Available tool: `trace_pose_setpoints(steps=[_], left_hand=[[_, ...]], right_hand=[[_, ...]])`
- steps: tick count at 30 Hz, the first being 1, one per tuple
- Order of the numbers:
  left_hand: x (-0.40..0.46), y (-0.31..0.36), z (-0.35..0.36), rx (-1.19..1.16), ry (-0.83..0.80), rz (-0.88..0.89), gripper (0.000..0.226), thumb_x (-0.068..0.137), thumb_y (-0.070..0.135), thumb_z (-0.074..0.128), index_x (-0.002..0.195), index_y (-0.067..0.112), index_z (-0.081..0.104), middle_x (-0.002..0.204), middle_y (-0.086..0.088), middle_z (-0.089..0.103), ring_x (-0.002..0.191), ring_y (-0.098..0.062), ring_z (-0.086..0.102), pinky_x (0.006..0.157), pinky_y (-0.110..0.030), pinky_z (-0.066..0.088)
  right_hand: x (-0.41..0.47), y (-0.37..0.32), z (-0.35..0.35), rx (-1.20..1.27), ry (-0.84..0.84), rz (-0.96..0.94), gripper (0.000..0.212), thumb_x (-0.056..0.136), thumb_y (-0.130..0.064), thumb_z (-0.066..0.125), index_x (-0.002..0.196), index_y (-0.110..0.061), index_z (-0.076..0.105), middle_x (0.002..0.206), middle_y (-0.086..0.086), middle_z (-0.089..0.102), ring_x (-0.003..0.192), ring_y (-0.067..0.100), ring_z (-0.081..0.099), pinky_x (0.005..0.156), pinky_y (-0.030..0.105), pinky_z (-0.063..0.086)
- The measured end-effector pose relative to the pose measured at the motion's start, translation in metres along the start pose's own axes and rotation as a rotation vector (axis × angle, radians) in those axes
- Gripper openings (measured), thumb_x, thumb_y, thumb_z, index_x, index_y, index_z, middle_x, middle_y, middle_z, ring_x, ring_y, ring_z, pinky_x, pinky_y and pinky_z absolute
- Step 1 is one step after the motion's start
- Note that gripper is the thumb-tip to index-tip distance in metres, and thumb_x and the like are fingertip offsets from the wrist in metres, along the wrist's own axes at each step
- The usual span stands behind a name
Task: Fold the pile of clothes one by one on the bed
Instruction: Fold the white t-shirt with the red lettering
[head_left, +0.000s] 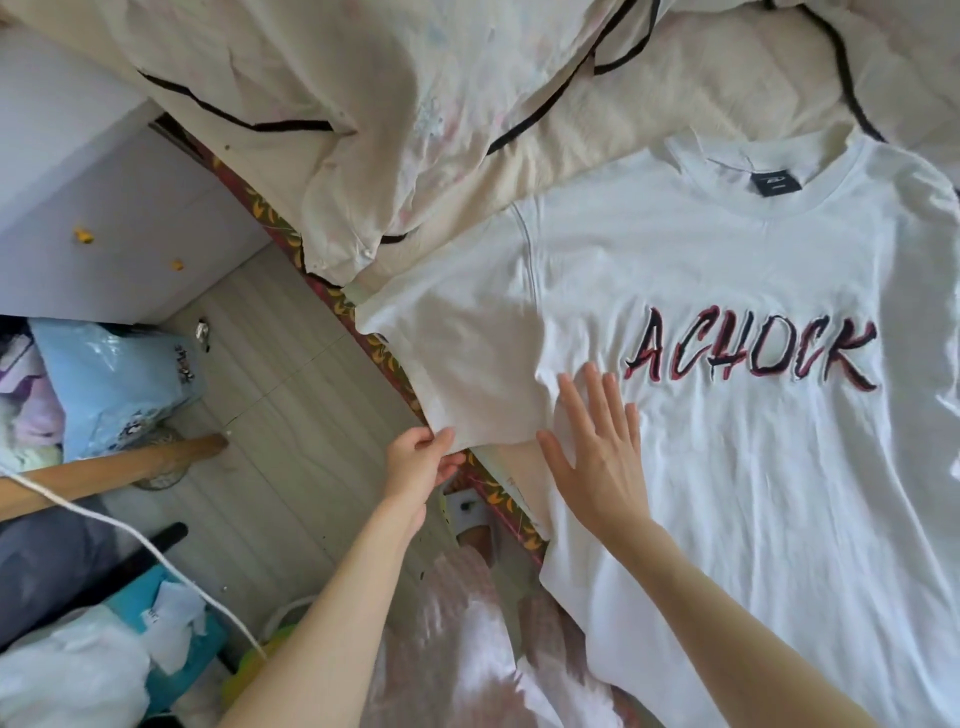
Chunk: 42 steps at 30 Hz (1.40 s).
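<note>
The left hand (423, 460) pinches the lower corner of the sleeve (457, 358) of a white T-shirt (727, 467), thumb and fingers closed on the hem right at the edge of the bed (701, 104). The right hand (597, 447) lies flat on the shirt just beside the sleeve seam, fingers straight and spread, holding nothing. The shirt is laid front-up across the bed, collar away from the person, with dark red and black lettering (753, 353) across the chest and a dark label (779, 183) inside the neck.

On the floor to the left, a pale blue plastic bag (119, 374) sits among soft bundles; what is inside it cannot be made out. Lower left, a teal box or bin (156, 608) has white crumpled material lying on it.

The bed carries a cream sheet and a rumpled cream quilt with black piping (363, 104) above the shirt. A patterned red and yellow border (395, 369) runs along the mattress edge. The floor (270, 415) is pale wood-look boards, with a white cabinet (104, 208) at upper left, a wooden pole (104, 467) and a white cord (130, 535) crossing it.

The shirt's right side and hem run out of view.
</note>
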<state>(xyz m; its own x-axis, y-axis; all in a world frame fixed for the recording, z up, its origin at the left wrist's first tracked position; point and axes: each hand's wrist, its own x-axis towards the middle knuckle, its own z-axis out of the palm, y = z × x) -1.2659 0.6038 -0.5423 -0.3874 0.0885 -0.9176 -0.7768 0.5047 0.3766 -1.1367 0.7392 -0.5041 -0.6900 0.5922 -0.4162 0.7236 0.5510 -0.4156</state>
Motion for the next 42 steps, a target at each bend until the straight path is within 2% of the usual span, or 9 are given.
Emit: trace_pose_setpoints(steps=[7, 14, 18, 21, 24, 32, 36, 39, 42], left_hand=[[-0.015, -0.003, -0.051, 0.049, 0.189, 0.333, 0.004, 0.094, 0.012, 0.057, 0.091, 0.013, 0.059, 0.084, 0.001, 0.066, 0.073, -0.005, 0.065, 0.063, -0.014, 0.049], [0.004, -0.002, -0.047, 0.326, 0.143, 0.193, 0.022, 0.095, 0.002, 0.048, 0.114, 0.01, 0.056, 0.114, -0.009, 0.063, 0.101, -0.021, 0.057, 0.093, -0.034, 0.045], [0.015, 0.07, -0.051, 0.48, 0.377, 0.678, 0.029, 0.099, 0.013, 0.043, 0.127, 0.011, 0.051, 0.12, -0.001, 0.054, 0.101, -0.008, 0.049, 0.089, -0.022, 0.038], [0.021, 0.119, -0.041, 0.764, 0.311, 1.053, 0.029, 0.1, 0.013, 0.041, 0.125, 0.009, 0.055, 0.123, -0.004, 0.056, 0.112, -0.017, 0.051, 0.096, -0.024, 0.035], [0.034, 0.143, -0.027, 0.991, 0.225, 1.123, 0.032, 0.1, 0.019, 0.044, 0.127, 0.006, 0.054, 0.127, -0.009, 0.054, 0.118, -0.024, 0.049, 0.1, -0.032, 0.033], [0.033, 0.141, -0.039, 1.035, 0.316, 1.061, 0.028, 0.101, 0.029, 0.04, 0.097, 0.005, 0.053, 0.08, -0.007, 0.058, 0.07, -0.027, 0.051, 0.061, -0.034, 0.032], [0.026, 0.162, -0.053, 1.126, 0.481, 1.314, 0.033, 0.1, 0.028, 0.046, 0.094, -0.002, 0.06, 0.069, -0.015, 0.061, 0.051, -0.023, 0.042, 0.047, -0.031, 0.029], [0.032, 0.165, -0.055, 1.299, 0.47, 1.259, 0.035, 0.1, 0.029, 0.045, 0.1, -0.002, 0.06, 0.074, -0.019, 0.063, 0.052, -0.03, 0.049, 0.048, -0.036, 0.034], [0.034, 0.159, -0.045, 1.288, 0.547, 1.099, 0.022, 0.098, 0.021, 0.05, 0.108, 0.002, 0.054, 0.099, -0.019, 0.061, 0.077, -0.037, 0.056, 0.061, -0.04, 0.033]], right_hand=[[-0.005, 0.003, -0.004, -0.039, -0.048, 0.033, 0.062, 0.097, -0.044, 0.041, 0.151, -0.025, 0.018, 0.158, -0.004, -0.004, 0.145, 0.015, -0.012, 0.119, 0.045, 0.002], [-0.001, -0.006, -0.007, -0.138, -0.052, 0.055, 0.061, 0.096, -0.045, 0.043, 0.15, -0.023, 0.025, 0.16, 0.003, 0.001, 0.146, 0.018, -0.01, 0.117, 0.048, -0.002], [0.0, -0.02, -0.002, -0.2, 0.017, -0.112, 0.056, 0.095, -0.037, 0.052, 0.146, -0.019, 0.036, 0.157, 0.011, 0.016, 0.145, 0.028, 0.004, 0.116, 0.052, 0.004], [0.003, -0.033, 0.006, -0.248, 0.049, -0.221, 0.047, 0.09, -0.026, 0.063, 0.134, -0.011, 0.054, 0.149, 0.017, 0.036, 0.14, 0.037, 0.028, 0.113, 0.058, 0.019], [0.0, -0.037, 0.013, -0.361, 0.02, -0.29, 0.046, 0.085, -0.021, 0.07, 0.127, -0.009, 0.06, 0.145, 0.015, 0.042, 0.136, 0.035, 0.036, 0.109, 0.058, 0.029], [-0.001, -0.03, 0.009, -0.442, 0.008, -0.321, 0.056, 0.08, -0.027, 0.073, 0.132, -0.013, 0.057, 0.145, 0.013, 0.044, 0.135, 0.032, 0.038, 0.108, 0.057, 0.031], [0.017, -0.035, 0.012, -0.522, -0.11, -0.349, 0.064, 0.09, -0.038, 0.058, 0.146, -0.019, 0.035, 0.157, 0.01, 0.016, 0.145, 0.031, 0.008, 0.113, 0.059, 0.004], [0.031, -0.033, 0.024, -0.63, -0.23, -0.358, 0.067, 0.1, -0.045, 0.034, 0.152, -0.023, -0.003, 0.151, 0.005, -0.028, 0.132, 0.028, -0.037, 0.101, 0.053, -0.032], [0.035, -0.037, 0.029, -0.635, -0.277, -0.408, 0.063, 0.101, -0.042, 0.029, 0.152, -0.024, -0.003, 0.148, 0.004, -0.032, 0.132, 0.025, -0.037, 0.096, 0.052, -0.036]])
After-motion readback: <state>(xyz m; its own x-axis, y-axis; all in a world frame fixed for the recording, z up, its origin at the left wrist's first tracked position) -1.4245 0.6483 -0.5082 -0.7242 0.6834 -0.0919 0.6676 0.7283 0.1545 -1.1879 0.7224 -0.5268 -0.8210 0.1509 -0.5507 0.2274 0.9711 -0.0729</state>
